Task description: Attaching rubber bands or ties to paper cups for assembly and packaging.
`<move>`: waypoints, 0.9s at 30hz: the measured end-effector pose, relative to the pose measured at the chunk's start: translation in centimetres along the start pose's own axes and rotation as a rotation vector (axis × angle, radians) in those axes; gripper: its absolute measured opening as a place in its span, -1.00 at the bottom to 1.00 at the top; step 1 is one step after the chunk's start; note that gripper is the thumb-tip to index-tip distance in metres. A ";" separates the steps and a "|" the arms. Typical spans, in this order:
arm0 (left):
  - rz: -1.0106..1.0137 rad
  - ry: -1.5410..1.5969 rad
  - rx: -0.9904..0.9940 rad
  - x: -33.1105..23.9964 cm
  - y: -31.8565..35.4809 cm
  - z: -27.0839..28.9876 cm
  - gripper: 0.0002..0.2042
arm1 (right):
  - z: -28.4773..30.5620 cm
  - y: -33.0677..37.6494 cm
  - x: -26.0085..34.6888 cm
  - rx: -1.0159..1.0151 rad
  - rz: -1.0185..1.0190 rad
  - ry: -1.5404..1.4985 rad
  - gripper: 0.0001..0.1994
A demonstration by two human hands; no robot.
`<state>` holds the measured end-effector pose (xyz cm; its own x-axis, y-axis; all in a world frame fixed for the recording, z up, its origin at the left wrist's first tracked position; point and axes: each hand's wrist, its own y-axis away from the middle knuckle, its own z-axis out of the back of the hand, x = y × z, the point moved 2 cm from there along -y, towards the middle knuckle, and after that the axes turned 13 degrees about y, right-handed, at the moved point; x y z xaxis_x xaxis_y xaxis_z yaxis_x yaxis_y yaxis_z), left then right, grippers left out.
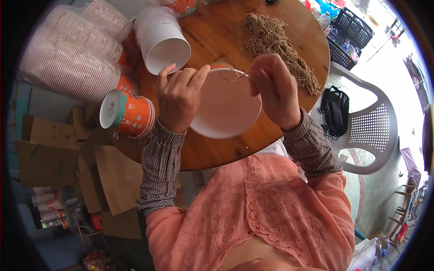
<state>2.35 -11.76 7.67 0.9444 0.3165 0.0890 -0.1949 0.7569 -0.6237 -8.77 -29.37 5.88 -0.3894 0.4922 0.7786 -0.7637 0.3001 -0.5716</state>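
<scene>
Cup [224, 108] at table centre, mouth toward person. Left hand [178, 97] grips cup rim at 9 o'clock. Right hand [273, 88] pinches string [233, 77] at rim, 1 o'clock. String thin, loop loose: could slip from pinch or tear paper rim if tugged hard. String pile [280, 45] at 1 o'clock near table [212, 153] edge; sleeve could drag it off. Orange cups [129, 114] lying at 9 o'clock may roll.

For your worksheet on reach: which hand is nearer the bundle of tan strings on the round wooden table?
Right hand: just below the bundle of tan strings. Left hand lies farther left.
</scene>
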 end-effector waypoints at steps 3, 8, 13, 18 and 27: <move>0.118 0.132 0.112 0.0 0.2 0.5 -0.76 | 0.0 -1.6 0.4 -0.010 0.032 -0.001 -0.95; 0.224 0.531 -0.002 -0.1 -0.3 -0.8 -0.75 | -1.2 -3.8 0.4 0.180 0.114 0.167 -0.91; 0.395 1.029 -0.079 -0.8 -1.1 -1.8 -0.78 | -1.7 -4.4 0.3 0.289 0.188 0.231 -0.92; 0.544 1.162 -0.041 -1.0 -1.1 -2.4 -0.82 | -1.5 -4.7 -0.2 0.288 0.226 0.284 -0.90; 0.419 1.343 0.045 -2.0 -2.6 -2.5 -0.93 | -0.2 -5.3 1.3 0.307 0.123 0.296 -0.84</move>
<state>1.64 -15.79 7.12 0.3391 -0.2407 -0.9094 -0.5046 0.7693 -0.3918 -5.15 -30.18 9.84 -0.3565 0.7356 0.5761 -0.8560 -0.0102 -0.5168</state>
